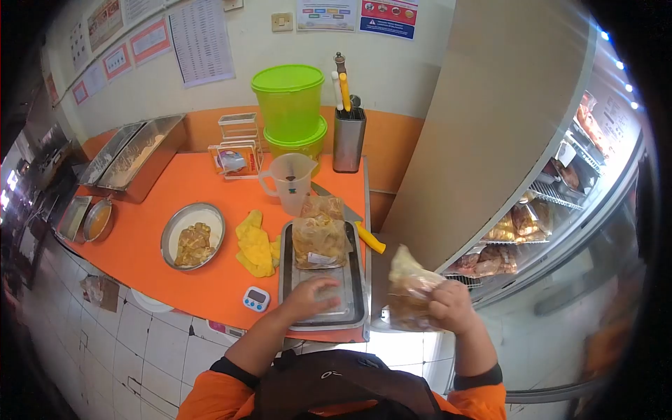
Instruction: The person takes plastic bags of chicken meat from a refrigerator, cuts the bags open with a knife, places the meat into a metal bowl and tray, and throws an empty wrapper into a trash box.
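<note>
My right hand (451, 306) grips a clear plastic bag of brownish marinated meat (411, 294), held in the air between the table's right edge and the open fridge. Over the near part of a metal tray (285, 297) is my left hand (313, 299), its fingers apart and nothing in them. Another bag of marinated meat (319, 241), with a white label, lies at the tray's far end. Behind that sits one more similar bag (323, 206), partly hidden.
A yellow-handled knife (369, 238) lies right of the tray. Left of it are a yellow cloth (255, 245), a timer (256, 299) and a bowl with meat and white powder (171, 241). A measuring jug (290, 182) stands behind. The fridge's glass door (560, 315) is open at right.
</note>
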The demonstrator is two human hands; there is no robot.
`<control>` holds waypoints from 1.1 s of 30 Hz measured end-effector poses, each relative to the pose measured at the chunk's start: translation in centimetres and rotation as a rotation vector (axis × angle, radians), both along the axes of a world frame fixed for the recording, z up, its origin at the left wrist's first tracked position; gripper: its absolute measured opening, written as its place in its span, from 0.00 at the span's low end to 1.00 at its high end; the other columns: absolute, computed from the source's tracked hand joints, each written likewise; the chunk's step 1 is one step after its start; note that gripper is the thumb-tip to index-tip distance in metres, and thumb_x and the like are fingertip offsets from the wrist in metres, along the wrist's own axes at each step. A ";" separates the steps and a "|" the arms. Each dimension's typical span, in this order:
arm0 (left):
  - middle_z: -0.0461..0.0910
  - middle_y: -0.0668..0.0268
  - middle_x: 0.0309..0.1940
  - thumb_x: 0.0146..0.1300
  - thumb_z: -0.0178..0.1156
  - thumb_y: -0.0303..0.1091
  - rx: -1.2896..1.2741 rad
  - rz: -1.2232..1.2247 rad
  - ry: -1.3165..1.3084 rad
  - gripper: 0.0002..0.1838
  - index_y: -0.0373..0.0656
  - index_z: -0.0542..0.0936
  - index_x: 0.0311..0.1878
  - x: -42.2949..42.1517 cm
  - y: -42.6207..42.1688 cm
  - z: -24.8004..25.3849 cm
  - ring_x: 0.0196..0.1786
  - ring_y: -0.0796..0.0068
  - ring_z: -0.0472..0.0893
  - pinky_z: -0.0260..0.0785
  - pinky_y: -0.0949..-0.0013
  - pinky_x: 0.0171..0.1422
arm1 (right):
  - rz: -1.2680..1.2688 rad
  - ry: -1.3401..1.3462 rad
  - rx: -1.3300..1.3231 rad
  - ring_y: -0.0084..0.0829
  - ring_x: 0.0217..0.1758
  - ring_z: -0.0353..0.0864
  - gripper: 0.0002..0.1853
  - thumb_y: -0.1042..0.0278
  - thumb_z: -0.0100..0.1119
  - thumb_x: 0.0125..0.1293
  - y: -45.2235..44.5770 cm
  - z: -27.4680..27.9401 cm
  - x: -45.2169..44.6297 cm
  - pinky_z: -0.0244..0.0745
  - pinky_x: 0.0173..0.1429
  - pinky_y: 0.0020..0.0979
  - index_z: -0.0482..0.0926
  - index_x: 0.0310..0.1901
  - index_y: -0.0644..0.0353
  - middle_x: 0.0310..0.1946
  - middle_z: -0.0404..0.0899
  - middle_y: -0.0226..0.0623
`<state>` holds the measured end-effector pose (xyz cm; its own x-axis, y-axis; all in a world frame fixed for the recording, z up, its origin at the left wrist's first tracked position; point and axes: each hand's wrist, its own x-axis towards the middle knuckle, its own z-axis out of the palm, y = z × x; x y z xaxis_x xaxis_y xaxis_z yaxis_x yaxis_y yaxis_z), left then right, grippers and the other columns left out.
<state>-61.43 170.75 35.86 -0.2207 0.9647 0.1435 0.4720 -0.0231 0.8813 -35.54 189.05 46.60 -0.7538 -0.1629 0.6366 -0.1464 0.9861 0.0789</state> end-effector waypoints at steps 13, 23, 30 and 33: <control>0.76 0.61 0.46 0.49 0.69 0.33 0.185 0.305 -0.681 0.29 0.34 0.69 0.52 -5.1 1.7 1.8 0.46 0.74 0.76 0.70 0.70 0.51 | 0.310 -0.136 -0.268 0.33 0.39 0.72 0.12 0.70 0.60 0.40 0.0 -5.1 -17.1 0.63 0.44 0.35 0.73 0.31 0.53 0.31 0.72 0.30; 0.80 0.61 0.32 0.53 0.64 0.31 0.061 0.539 -0.267 0.11 0.35 0.78 0.37 -6.4 4.3 6.2 0.38 0.78 0.78 0.71 0.74 0.42 | -0.680 -0.634 -0.657 0.51 0.57 0.67 0.37 0.69 0.62 0.45 10.1 -16.6 -19.5 0.65 0.60 0.39 0.60 0.60 0.56 0.56 0.63 0.52; 0.78 0.59 0.27 0.54 0.60 0.30 -0.179 0.461 0.264 0.07 0.36 0.78 0.32 -5.6 6.4 9.9 0.33 0.71 0.79 0.68 0.74 0.40 | -0.871 -0.566 -0.943 0.51 0.49 0.75 0.23 0.53 0.55 0.56 7.7 -13.0 -15.5 0.69 0.53 0.42 0.74 0.48 0.61 0.40 0.76 0.56; 0.78 0.63 0.28 0.58 0.57 0.30 0.459 0.460 -0.048 0.06 0.37 0.77 0.33 -7.6 6.1 7.9 0.31 0.74 0.77 0.68 0.74 0.38 | -0.905 -0.397 -0.986 0.52 0.41 0.77 0.25 0.46 0.53 0.58 6.2 -14.3 -10.5 0.71 0.46 0.42 0.77 0.41 0.63 0.33 0.78 0.55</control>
